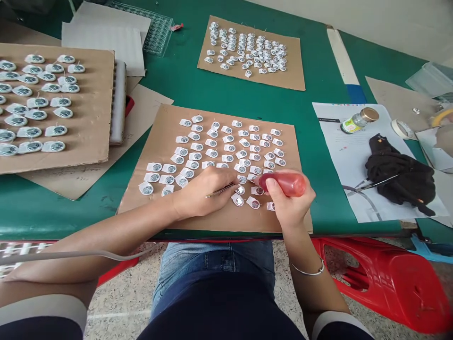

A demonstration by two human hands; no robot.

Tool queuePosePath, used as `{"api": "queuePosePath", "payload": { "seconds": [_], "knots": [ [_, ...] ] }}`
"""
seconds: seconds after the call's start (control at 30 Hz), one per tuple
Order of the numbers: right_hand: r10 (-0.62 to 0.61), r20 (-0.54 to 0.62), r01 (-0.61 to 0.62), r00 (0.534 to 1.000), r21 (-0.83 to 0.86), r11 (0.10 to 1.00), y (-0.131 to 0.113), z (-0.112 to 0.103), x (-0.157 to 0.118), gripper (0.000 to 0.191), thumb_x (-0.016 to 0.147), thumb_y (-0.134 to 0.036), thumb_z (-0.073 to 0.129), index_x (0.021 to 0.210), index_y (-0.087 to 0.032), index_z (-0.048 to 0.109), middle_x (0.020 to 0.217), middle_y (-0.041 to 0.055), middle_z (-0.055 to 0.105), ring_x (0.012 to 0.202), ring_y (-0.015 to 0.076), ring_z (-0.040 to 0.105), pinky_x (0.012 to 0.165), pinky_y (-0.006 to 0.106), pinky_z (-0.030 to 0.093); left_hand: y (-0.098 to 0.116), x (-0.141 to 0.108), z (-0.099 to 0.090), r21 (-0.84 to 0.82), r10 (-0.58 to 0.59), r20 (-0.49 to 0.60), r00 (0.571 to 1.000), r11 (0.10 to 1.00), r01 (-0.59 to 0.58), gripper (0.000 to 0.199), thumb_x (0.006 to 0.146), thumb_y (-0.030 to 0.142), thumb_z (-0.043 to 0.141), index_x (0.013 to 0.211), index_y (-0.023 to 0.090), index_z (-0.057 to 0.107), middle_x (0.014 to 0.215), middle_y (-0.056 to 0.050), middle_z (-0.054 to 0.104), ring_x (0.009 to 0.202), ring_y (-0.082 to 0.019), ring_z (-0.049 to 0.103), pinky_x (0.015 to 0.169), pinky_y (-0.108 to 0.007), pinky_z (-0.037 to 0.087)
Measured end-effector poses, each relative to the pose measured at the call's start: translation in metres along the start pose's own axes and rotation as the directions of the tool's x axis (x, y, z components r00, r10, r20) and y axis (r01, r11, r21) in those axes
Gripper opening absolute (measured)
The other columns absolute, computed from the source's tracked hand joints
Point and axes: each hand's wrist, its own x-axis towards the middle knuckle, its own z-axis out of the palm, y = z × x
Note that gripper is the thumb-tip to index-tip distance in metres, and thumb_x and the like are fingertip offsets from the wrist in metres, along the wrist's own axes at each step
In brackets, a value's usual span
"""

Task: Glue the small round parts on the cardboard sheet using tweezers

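Note:
A cardboard sheet (215, 222) lies before me, bearing rows of small round pieces on white tabs. Over its lower middle, my left hand (208, 191) is closed on thin metal tweezers (221, 191), their tip beside a round piece (240, 190). From the right, my right hand (293, 200) grips a red squeeze bottle (286, 184), tilted so that its narrow end points left, close to the tweezers' tip. Fingers and bottle cover some of the pieces.
More pieces sit on a raised cardboard (88, 118) at left and a cardboard sheet (293, 78) at the back. On the right are a glass jar (359, 120), black cloth (399, 172) and tape roll (402, 129). A red stool (406, 288) stands below.

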Motion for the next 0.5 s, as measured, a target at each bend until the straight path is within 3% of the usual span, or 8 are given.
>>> {"api": "queuePosePath", "payload": {
  "seconds": [0.5],
  "knots": [
    [-0.032, 0.031, 0.034, 0.999, -0.061, 0.998, -0.0044, 0.0025, 0.0037, 0.026, 0.069, -0.034, 0.070, 0.082, -0.015, 0.059, 0.080, 0.0043, 0.064, 0.075, 0.0158, 0.062, 0.066, 0.029, 0.053, -0.0023, -0.0010, 0.0004, -0.020, 0.037, -0.008, 0.999, 0.999, -0.037, 0.015, 0.082, 0.008, 0.044, 0.081, 0.013, 0.058, 0.069, 0.000, 0.057, 0.061, -0.008, 0.049, 0.057, -0.021, 0.037]
  ]
}}
